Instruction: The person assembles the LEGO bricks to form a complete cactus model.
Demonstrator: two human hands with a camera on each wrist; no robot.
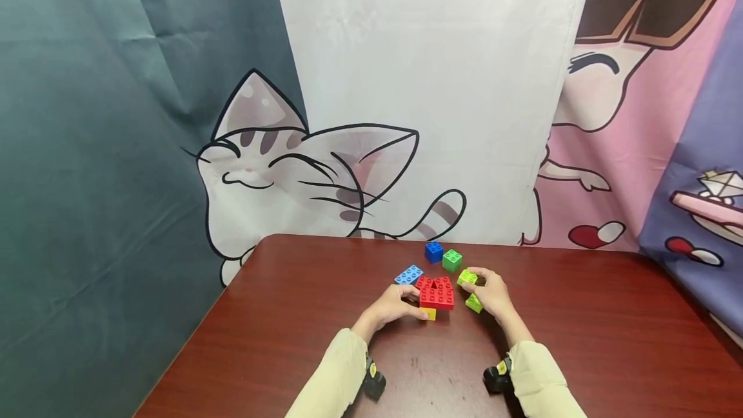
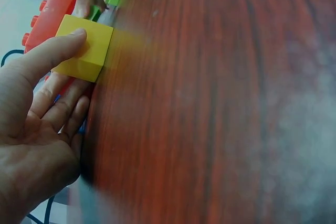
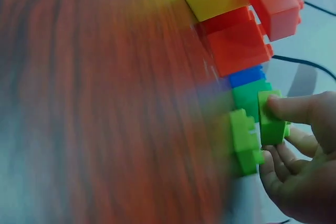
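My left hand (image 1: pixel 413 305) grips a stack of red bricks (image 1: pixel 436 292) that has a yellow brick (image 1: pixel 428 313) at its near side. In the left wrist view the thumb (image 2: pixel 52 53) presses the yellow brick (image 2: pixel 86 48), and the fingers lie behind, under the red brick (image 2: pixel 50 17). My right hand (image 1: pixel 475 281) pinches a lime green brick (image 1: pixel 467 277) just right of the stack. The right wrist view shows the thumb (image 3: pixel 294 108) on that brick (image 3: pixel 272 124). A second lime brick (image 3: pixel 244 140) lies on the table beside it.
On the dark red wooden table (image 1: pixel 290 334), a light blue flat brick (image 1: pixel 409 274), a dark blue brick (image 1: pixel 433 251) and a green brick (image 1: pixel 452 260) lie behind the stack. A cartoon cat curtain (image 1: pixel 325 166) hangs behind the table's far edge.
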